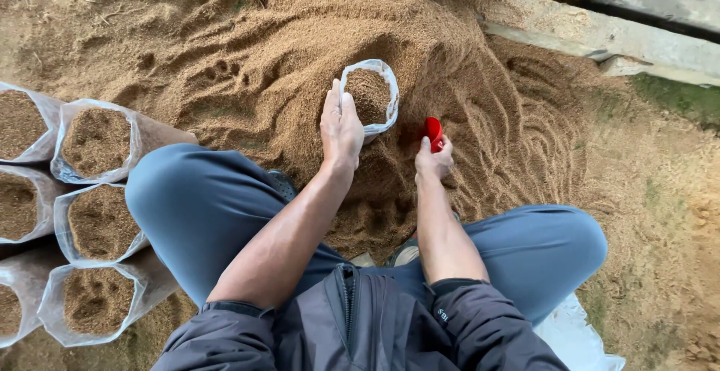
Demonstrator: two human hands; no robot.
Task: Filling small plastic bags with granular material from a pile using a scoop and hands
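A clear plastic bag (369, 100), nearly full of brown sawdust, is held upright at its rim by the left hand (341, 127), fingers closed on the near edge. A red scoop (433, 133) is gripped in the right hand (434, 163), just right of the bag and dipped towards the sawdust pile (300, 34) beneath both hands. Filled bags (97, 221) are stacked well to the left of the left hand.
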